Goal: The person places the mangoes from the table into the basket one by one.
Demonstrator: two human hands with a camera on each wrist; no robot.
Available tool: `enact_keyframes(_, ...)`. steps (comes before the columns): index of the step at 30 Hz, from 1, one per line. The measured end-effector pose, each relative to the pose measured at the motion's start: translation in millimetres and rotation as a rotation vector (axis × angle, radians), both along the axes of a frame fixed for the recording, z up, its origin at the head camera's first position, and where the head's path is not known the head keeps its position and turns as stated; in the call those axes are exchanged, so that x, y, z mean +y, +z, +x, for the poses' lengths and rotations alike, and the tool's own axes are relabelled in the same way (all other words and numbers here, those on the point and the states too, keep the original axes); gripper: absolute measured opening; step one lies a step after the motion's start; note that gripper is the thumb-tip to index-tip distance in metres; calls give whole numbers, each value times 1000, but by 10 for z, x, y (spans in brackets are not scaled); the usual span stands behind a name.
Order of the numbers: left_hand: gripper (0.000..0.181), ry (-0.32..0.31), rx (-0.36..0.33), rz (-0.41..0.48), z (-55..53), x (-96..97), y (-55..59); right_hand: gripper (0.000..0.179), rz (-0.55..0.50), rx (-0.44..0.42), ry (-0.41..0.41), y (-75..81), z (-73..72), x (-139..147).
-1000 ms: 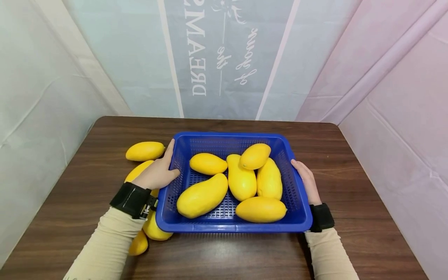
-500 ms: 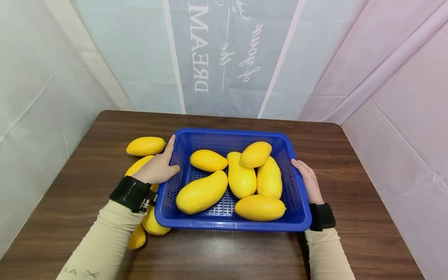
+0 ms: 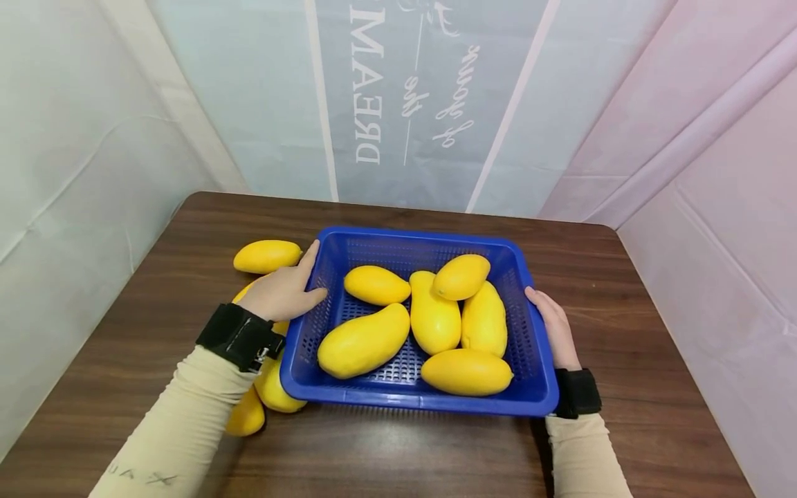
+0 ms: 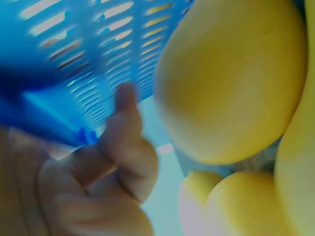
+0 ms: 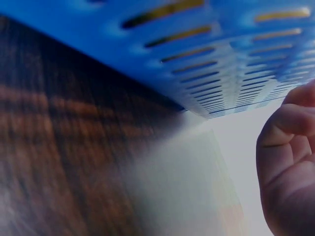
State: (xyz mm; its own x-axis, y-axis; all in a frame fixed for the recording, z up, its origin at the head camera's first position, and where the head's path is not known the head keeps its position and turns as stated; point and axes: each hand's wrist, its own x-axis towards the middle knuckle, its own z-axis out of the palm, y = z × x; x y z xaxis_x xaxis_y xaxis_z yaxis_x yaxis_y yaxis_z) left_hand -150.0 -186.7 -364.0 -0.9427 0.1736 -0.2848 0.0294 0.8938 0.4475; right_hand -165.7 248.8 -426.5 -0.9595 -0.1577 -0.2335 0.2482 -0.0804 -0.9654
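A blue plastic basket (image 3: 407,400) with slotted walls stands in the middle of the brown table, holding several yellow mangoes (image 3: 364,340). My left hand (image 3: 283,292) grips its left rim, the thumb over the inner side and the other fingers outside. On the opposite side my right hand (image 3: 553,325) holds the right rim. In the left wrist view, curled fingers (image 4: 130,152) lie against the outer wall, close to big loose mangoes (image 4: 231,83). The right wrist view has bent fingers (image 5: 290,128) at the edge of the basket's slotted side (image 5: 216,73).
Several more mangoes lie loose left of the basket, among them one at the back (image 3: 266,256) and one at the front (image 3: 247,413); my left arm partly covers this group. A printed grey-blue cloth (image 3: 411,104) hangs behind the wooden table (image 3: 386,456), with pale sheets (image 3: 716,173) at the sides.
The head view has shifted slightly, so the whole scene sits a little farther right. Both hands keep their hold on the basket, and the mangoes in it lie as before.
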Motion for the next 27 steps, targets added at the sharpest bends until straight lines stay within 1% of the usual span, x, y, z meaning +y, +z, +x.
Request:
enact_keyframes(5,78,-26,56,-76,-1,-130,143,30,-11,4,-12,-5,21,-13)
enact_keyframes(8,75,-13,75,-110,-31,-232,198,28,-14,7,-23,-1,26,-27)
enact_keyframes(10,74,1,98,-137,-59,-315,204,28,-22,8,-24,1,29,-37)
enact_keyframes(13,70,34,136,-166,-96,-441,179,26,-48,12,-20,-4,27,-53)
enact_keyframes(16,67,53,186,-187,-124,-558,124,26,-77,23,-19,-13,23,-71)
enact_keyframes(19,67,69,219,-208,-152,-642,71,26,-94,29,-21,-15,22,-84)
enact_keyframes(25,73,77,240,-269,-252,-747,-8,27,-71,25,-49,-5,30,-99)
enact_keyframes(27,78,83,219,-265,-293,-793,-39,27,-61,21,-56,-2,28,-109)
